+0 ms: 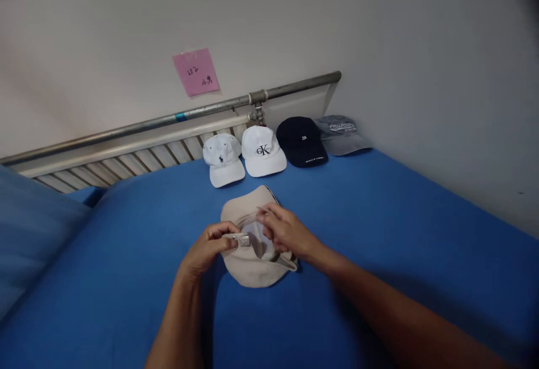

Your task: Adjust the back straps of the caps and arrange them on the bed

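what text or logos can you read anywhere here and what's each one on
"CK": black letters on the second white cotton cap.
"ZA", roughly: small white letters on the navy cap; the line on its brim is too small to read.
Grey cap: blurred script, unreadable.
Pink sticky note: handwriting, not legible.
First white cap: small dark emblem, no words.

Two bare forearms and hands, no sleeves in view

The left hand [209, 248] and right hand [286, 233] are uncovered, with no gloves; no rings, watch or bands show on fingers or wrists; both forearms are bare from wrist to the bottom edge of the frame; nails look short and plain; the right forearm runs longer across the view, slightly blurred towards the corner.
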Action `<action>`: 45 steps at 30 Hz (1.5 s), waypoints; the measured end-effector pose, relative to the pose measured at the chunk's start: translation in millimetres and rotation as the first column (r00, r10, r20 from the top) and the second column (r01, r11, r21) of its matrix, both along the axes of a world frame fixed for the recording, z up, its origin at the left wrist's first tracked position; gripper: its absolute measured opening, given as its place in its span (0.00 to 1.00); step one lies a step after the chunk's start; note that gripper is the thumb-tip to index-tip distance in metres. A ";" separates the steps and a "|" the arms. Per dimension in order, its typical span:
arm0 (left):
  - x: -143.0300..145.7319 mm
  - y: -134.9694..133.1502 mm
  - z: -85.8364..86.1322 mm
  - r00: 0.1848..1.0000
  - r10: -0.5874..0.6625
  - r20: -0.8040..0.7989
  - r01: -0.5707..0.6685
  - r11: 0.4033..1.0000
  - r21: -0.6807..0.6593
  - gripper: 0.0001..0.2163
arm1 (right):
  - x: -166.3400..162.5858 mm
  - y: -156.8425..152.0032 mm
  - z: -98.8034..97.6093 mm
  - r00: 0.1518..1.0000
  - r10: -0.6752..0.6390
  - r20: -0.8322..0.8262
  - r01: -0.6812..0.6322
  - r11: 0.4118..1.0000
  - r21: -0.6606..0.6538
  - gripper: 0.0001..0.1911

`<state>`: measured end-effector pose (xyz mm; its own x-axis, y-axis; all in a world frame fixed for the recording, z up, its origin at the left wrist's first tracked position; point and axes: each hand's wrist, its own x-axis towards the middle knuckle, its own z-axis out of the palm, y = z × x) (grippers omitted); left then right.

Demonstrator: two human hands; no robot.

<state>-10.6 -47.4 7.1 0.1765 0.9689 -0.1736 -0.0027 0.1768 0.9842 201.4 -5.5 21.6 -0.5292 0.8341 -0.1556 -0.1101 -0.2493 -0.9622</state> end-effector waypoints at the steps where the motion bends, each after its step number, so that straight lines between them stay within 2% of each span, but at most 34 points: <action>1: 1.4 0.4 -0.5 1.000 -0.002 -0.012 0.002 1.000 -0.004 0.05 | -1.1 -2.0 -0.4 0.999 0.012 0.051 -0.015 0.998 0.062 0.11; 3: 2.7 1.4 -2.6 1.000 0.016 -0.004 -0.016 0.999 -0.031 0.05 | -2.4 -5.6 -0.5 0.996 0.046 0.071 -0.056 0.989 0.137 0.13; 6: 0.8 2.7 -7.9 0.996 0.062 0.058 -0.057 0.994 -0.091 0.06 | -3.2 -8.8 -1.0 0.996 0.083 0.033 -0.087 0.984 0.153 0.17; 8: -1.5 3.0 -10.7 0.993 0.080 0.089 -0.070 0.991 -0.111 0.07 | -3.8 -8.8 -3.1 0.993 0.117 0.009 -0.117 0.980 0.160 0.15; 13: -4.8 3.4 -10.9 0.988 0.106 0.116 -0.096 0.992 -0.083 0.09 | -4.2 -3.8 -10.9 0.975 0.173 -0.137 -0.167 0.984 0.056 0.10; 16: -4.9 4.0 -9.8 0.988 0.100 0.119 -0.095 0.994 -0.054 0.09 | -4.1 -0.8 -14.0 0.967 0.147 -0.209 -0.145 0.989 0.024 0.09; 19: -4.3 4.1 -9.2 0.988 0.093 0.123 -0.090 0.995 -0.032 0.09 | -5.9 -0.6 -16.4 0.978 0.076 -0.192 -0.080 0.997 -0.009 0.10; 26: -2.2 4.1 -9.0 0.978 0.146 0.147 -0.119 0.977 -0.175 0.11 | -10.3 -4.0 -16.0 0.982 -0.015 -0.187 0.016 1.000 0.005 0.08; 33: -4.0 5.4 -9.9 0.979 0.130 0.157 -0.106 0.982 -0.154 0.12 | -13.0 -7.5 -10.9 0.984 -0.037 -0.176 0.044 0.998 0.038 0.07; 45: 3.1 5.0 -2.0 0.983 0.122 0.138 -0.105 0.987 -0.123 0.11 | -16.6 -8.6 -9.2 0.990 -0.042 -0.138 0.047 0.998 0.035 0.05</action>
